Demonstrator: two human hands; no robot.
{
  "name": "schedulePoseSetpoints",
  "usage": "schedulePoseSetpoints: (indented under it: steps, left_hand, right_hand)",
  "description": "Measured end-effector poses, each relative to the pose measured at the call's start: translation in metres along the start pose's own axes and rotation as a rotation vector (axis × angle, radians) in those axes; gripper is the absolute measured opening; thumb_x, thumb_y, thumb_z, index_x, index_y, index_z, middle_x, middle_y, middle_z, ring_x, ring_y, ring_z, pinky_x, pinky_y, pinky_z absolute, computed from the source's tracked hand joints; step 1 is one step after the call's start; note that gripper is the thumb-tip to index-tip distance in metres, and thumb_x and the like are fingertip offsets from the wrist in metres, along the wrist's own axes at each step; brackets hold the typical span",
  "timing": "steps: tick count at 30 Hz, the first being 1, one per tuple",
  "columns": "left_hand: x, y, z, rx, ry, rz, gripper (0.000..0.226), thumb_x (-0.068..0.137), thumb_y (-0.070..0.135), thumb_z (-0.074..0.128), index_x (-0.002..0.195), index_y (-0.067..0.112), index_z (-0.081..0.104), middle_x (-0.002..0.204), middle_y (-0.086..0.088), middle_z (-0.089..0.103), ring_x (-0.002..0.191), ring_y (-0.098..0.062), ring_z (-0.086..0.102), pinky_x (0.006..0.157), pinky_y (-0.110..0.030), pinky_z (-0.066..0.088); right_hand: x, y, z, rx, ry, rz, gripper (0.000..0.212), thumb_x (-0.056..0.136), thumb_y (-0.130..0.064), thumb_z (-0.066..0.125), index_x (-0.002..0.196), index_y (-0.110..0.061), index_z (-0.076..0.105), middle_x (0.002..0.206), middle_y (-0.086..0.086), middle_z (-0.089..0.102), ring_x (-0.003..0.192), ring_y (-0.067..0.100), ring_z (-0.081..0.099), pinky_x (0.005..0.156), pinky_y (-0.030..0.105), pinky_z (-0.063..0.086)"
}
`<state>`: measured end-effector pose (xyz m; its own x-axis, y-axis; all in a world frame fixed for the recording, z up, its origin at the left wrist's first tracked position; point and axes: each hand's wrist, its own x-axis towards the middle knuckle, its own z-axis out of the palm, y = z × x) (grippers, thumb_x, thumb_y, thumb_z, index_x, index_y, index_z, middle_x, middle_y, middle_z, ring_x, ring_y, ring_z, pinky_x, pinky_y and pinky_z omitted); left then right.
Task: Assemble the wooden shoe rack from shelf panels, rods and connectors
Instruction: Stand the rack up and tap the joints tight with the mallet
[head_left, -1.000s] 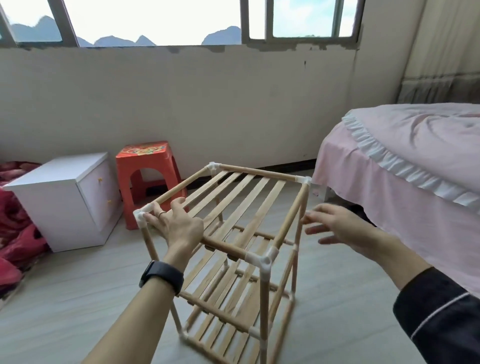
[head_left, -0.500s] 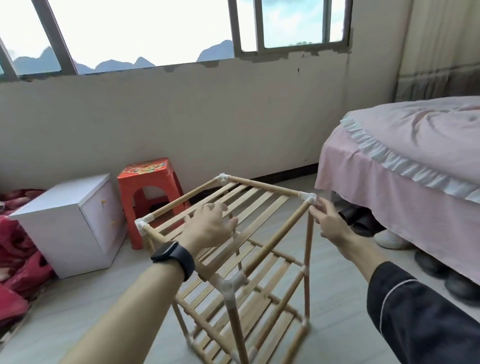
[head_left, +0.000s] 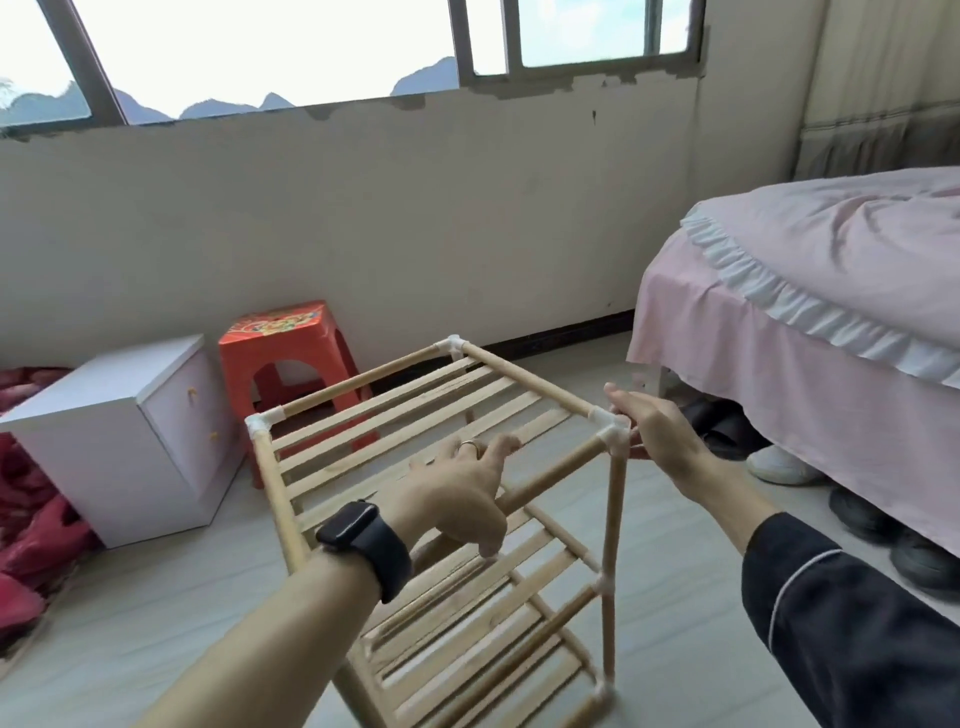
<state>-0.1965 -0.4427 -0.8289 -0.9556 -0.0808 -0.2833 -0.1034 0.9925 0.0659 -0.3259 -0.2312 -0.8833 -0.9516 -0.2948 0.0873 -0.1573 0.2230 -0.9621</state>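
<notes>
Shoe rack (head_left: 415, 493) upright on floor, right in front of you, long axis running near-left to far-right. Your left hand (head_left: 457, 499) is wrapped on the near top rod (head_left: 550, 473); right hand (head_left: 654, 431) pinches the white corner connector (head_left: 613, 434). Both w/in reach, left nearer.

Pale, bare wood all over the shoe rack (head_left: 395, 415), matt and unvarnished, slats flat, rods (head_left: 550, 478) round and smooth. White plastic connectors (head_left: 613, 431) at the corners, faintly glossy. Orange stool (head_left: 283, 343), moulded plastic with a slight sheen and a printed top. Bedside cabinet (head_left: 104, 415), smooth white laminate. The bed cover (head_left: 779, 312) is soft pink cloth, creased, with a white frill. The floor (head_left: 156, 597) is light, smooth, low-gloss. Painted wall (head_left: 363, 208), matt and chipped under the window.
</notes>
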Motion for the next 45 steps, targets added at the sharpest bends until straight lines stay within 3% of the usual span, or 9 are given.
schedulePoseSetpoints:
  steps: [3, 6, 10, 15, 22, 28, 32, 38, 45]
  left_hand:
    - [-0.02, 0.005, 0.013, 0.015, 0.168, -0.05, 0.071, 0.078, 0.049, 0.075, 0.133, 0.028, 0.035, 0.121, -0.001, 0.051, 0.106, -0.021, 0.038, 0.083, -0.037, 0.037]
    - [-0.031, 0.022, 0.034, 0.045, 0.4, -0.123, 0.047, 0.081, 0.042, 0.063, 0.119, 0.022, 0.044, 0.106, 0.0, 0.047, 0.097, -0.022, 0.04, 0.082, -0.04, 0.039]
    - [-0.034, 0.019, 0.042, -0.026, 0.501, -0.078, 0.046, 0.079, 0.035, 0.061, 0.12, 0.017, 0.051, 0.105, -0.003, 0.048, 0.097, -0.021, 0.044, 0.082, -0.034, 0.042]
    - [-0.035, 0.019, 0.043, -0.014, 0.589, -0.058, 0.026, 0.08, 0.03, 0.059, 0.1, 0.016, 0.052, 0.089, -0.001, 0.052, 0.08, -0.021, 0.049, 0.068, -0.033, 0.042]
    - [-0.028, 0.013, 0.044, -0.02, 0.649, -0.006, 0.008, 0.083, 0.018, 0.052, 0.089, 0.016, 0.049, 0.074, 0.0, 0.052, 0.061, -0.017, 0.049, 0.058, -0.031, 0.038]
    - [-0.033, 0.007, 0.043, 0.037, 0.659, 0.038, 0.02, 0.088, 0.03, 0.056, 0.102, 0.015, 0.054, 0.092, -0.004, 0.061, 0.078, -0.024, 0.057, 0.069, -0.035, 0.05]
    - [-0.062, -0.042, 0.056, 0.092, 0.706, 0.006, 0.033, 0.086, 0.041, 0.057, 0.111, 0.019, 0.052, 0.103, 0.0, 0.06, 0.09, -0.02, 0.052, 0.075, -0.032, 0.043]
    - [-0.09, -0.093, 0.069, 0.048, 0.693, -0.154, 0.035, 0.085, 0.046, 0.053, 0.11, 0.021, 0.054, 0.106, -0.001, 0.062, 0.095, -0.022, 0.059, 0.082, -0.036, 0.049]
    - [-0.083, -0.095, 0.065, 0.089, 0.7, -0.161, 0.021, 0.084, 0.033, 0.051, 0.095, 0.015, 0.048, 0.091, -0.006, 0.064, 0.074, -0.027, 0.058, 0.064, -0.034, 0.042]
  right_hand:
    - [-0.031, -0.003, 0.031, 0.004, -0.131, -0.039, 0.054, 0.091, -0.058, 0.045, 0.083, -0.008, 0.063, 0.072, 0.005, 0.061, 0.062, 0.013, 0.063, 0.068, 0.032, 0.054]
    - [-0.06, -0.001, 0.055, 0.039, -0.103, -0.04, 0.067, 0.094, -0.063, 0.034, 0.084, -0.006, 0.066, 0.065, 0.002, 0.065, 0.06, 0.018, 0.066, 0.062, 0.03, 0.055]
    - [-0.078, 0.0, 0.058, 0.142, -0.123, 0.064, 0.085, 0.101, -0.07, 0.013, 0.104, -0.005, 0.067, 0.072, 0.006, 0.067, 0.062, 0.019, 0.066, 0.071, 0.034, 0.053]
    - [-0.085, -0.007, 0.067, 0.073, 0.072, -0.001, 0.069, 0.104, -0.065, 0.014, 0.114, -0.012, 0.056, 0.105, 0.012, 0.066, 0.086, 0.024, 0.067, 0.074, 0.037, 0.055]
    - [-0.092, -0.01, 0.069, -0.083, 0.219, -0.208, 0.057, 0.094, -0.065, 0.014, 0.106, -0.026, 0.053, 0.107, 0.001, 0.058, 0.098, 0.009, 0.058, 0.083, 0.037, 0.05]
    - [-0.096, -0.011, 0.074, -0.424, 0.302, -0.44, 0.045, 0.099, -0.05, 0.026, 0.113, -0.02, 0.056, 0.116, 0.0, 0.058, 0.109, 0.019, 0.05, 0.088, 0.015, 0.033]
    - [-0.099, -0.027, 0.094, -0.788, 0.191, -0.719, 0.049, 0.1, -0.045, 0.032, 0.125, -0.015, 0.063, 0.132, 0.004, 0.061, 0.126, 0.021, 0.051, 0.099, 0.039, 0.044]
    - [-0.089, -0.059, 0.134, -1.058, -0.133, -0.633, 0.056, 0.1, -0.059, 0.007, 0.095, -0.033, 0.056, 0.095, -0.01, 0.059, 0.088, 0.012, 0.056, 0.081, 0.037, 0.046]
    - [-0.079, -0.056, 0.145, -1.036, 0.001, -0.689, 0.048, 0.098, -0.053, 0.014, 0.075, -0.028, 0.049, 0.069, -0.009, 0.052, 0.06, 0.013, 0.053, 0.061, 0.033, 0.043]
